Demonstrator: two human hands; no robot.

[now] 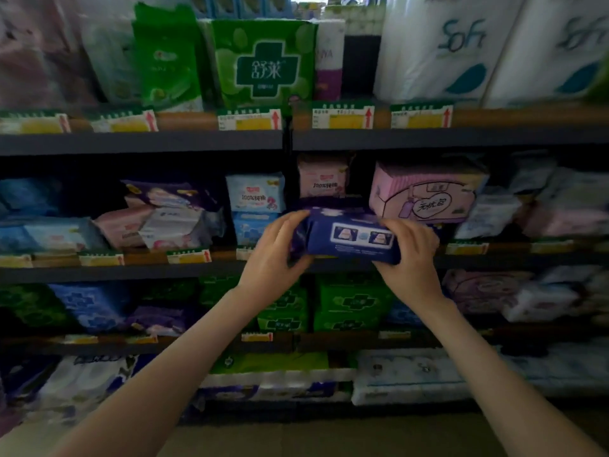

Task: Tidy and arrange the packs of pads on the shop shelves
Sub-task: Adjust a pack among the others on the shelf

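Note:
I hold a dark blue pack of pads [349, 234] lengthwise in front of the middle shelf [131, 273]. My left hand [276, 250] grips its left end, thumb under and fingers over the top. My right hand [408, 249] grips the right end the same way. Behind the pack stand a small pink pack [322, 178] and a large pink pack [425, 192]. To the left stands a light blue pack [255, 192] on top of another blue one [250, 227].
Green packs [263, 64] and white Sofy packs [438, 47] fill the top shelf. A loose heap of pink, white and purple packs [164, 216] lies at the middle left. Green and blue packs [349, 301] sit on the lower shelf, with white packs [405, 374] on the bottom shelf.

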